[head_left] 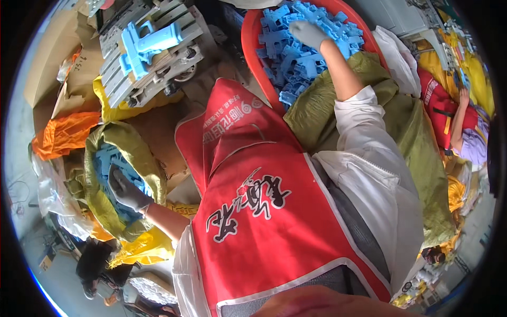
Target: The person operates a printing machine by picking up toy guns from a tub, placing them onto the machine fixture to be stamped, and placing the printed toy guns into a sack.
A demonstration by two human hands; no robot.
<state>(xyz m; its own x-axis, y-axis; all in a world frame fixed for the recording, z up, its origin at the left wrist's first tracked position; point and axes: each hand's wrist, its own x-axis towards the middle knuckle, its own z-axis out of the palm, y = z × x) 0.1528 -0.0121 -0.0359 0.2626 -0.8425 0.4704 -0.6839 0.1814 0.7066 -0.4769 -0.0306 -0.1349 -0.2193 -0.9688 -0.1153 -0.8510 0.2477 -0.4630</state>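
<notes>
My right hand (308,35), in a grey glove, reaches over the red tub (250,50) at the far middle. Its fingers are curled down against the heap of light-blue plastic toy pistols (296,66); whatever they hold is hidden. On the left, my gloved left hand (127,189) is at the mouth of an olive woven sack (92,198), over more blue plastic pieces (108,157). Its fingers look stretched out, with nothing visible in them. Blue toy pistol pieces (153,42) lie on a grey slatted metal fixture (119,87) at the upper left.
Olive sacking (364,74) drapes over the tub's near side and down my right. Cardboard (79,68) and an orange bag (66,134) are at the left, with yellow sacking (148,247) below the sack. Another person (449,113) works at the far right.
</notes>
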